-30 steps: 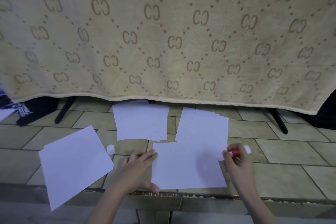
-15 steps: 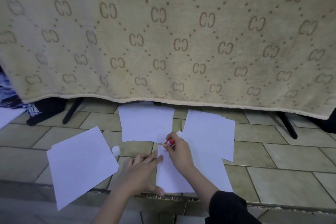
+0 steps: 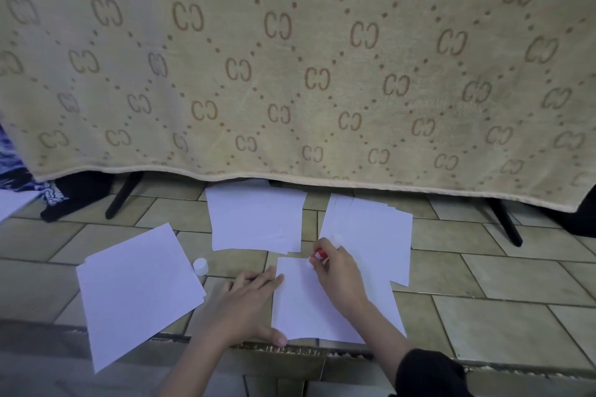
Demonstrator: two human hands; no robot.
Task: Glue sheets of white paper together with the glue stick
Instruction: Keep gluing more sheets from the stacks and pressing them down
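A white sheet of paper [image 3: 303,306] lies on the tiled floor in front of me. My left hand [image 3: 248,306] rests flat along its left edge, fingers straight, thumb at the near corner. My right hand [image 3: 338,271] grips a red and white glue stick [image 3: 321,255] and holds its tip at the sheet's far left corner. The stick's white cap [image 3: 200,265] stands on the floor to the left. Other white paper lies around: a stack at far centre [image 3: 254,222], a fanned stack at far right [image 3: 371,229], and a stack at left [image 3: 138,290].
A beige patterned blanket [image 3: 290,74] hangs over a frame with black legs [image 3: 122,195] just behind the papers. Dark cloth [image 3: 64,200] lies at the far left. A step edge [image 3: 322,351] runs along the floor near me.
My right hand carried the glue stick from the sheet's right edge across to its far left corner. Over the last half second it has stayed there. The left hand keeps pressing the sheet.
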